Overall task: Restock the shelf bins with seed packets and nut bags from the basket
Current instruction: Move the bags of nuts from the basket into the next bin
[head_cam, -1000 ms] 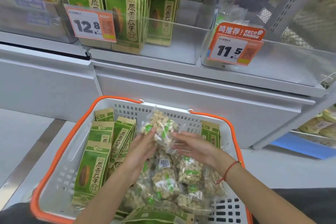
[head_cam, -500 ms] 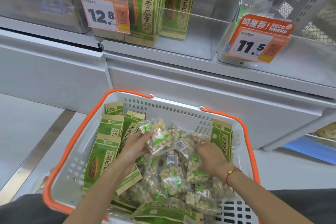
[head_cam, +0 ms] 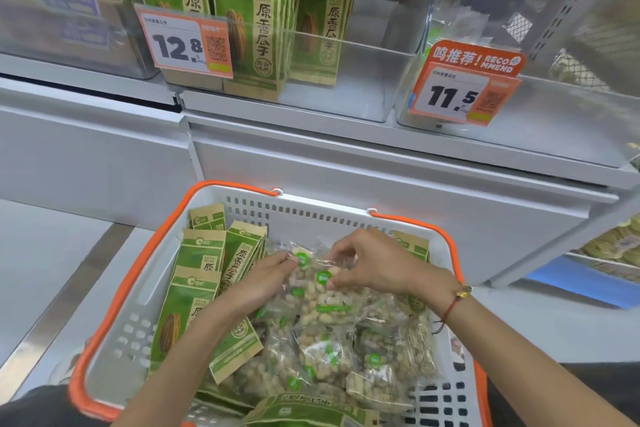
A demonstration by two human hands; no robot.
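While both hands work over the basket, the right hand pinches a nut bag lying atop the pile, and the left hand touches its left edge with straight fingers. Picking is underway; next, lift it to the far right bin.

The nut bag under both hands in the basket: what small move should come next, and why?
Probably lift the nut bag straight up out of the basket. The right hand already pinches its top edge and the left hand touches its side, so it seems held. The clear bin behind the 11.5 price tag looks nearly bare, a likely place for it.
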